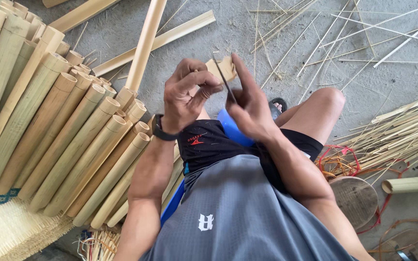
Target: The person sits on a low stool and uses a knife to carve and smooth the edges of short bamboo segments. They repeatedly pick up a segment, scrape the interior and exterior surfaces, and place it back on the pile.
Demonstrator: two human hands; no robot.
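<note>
My left hand [187,94] and my right hand [250,108] are raised together in front of my knees. Between them runs a thin dark blade or strip [226,82], pinched by the fingers of both hands. A small pale piece of bamboo [224,66] shows just behind the fingertips; which hand holds it I cannot tell. A dark watch sits on my left wrist. Below the hands lie my black shorts and a blue stool edge [231,129].
A stack of cut bamboo tubes [59,125] leans at the left. Split bamboo slats [156,41] and thin slivers [344,34] lie on the concrete floor. A bundle of strips [402,133], red cord and a round wooden block [356,198] are at the right.
</note>
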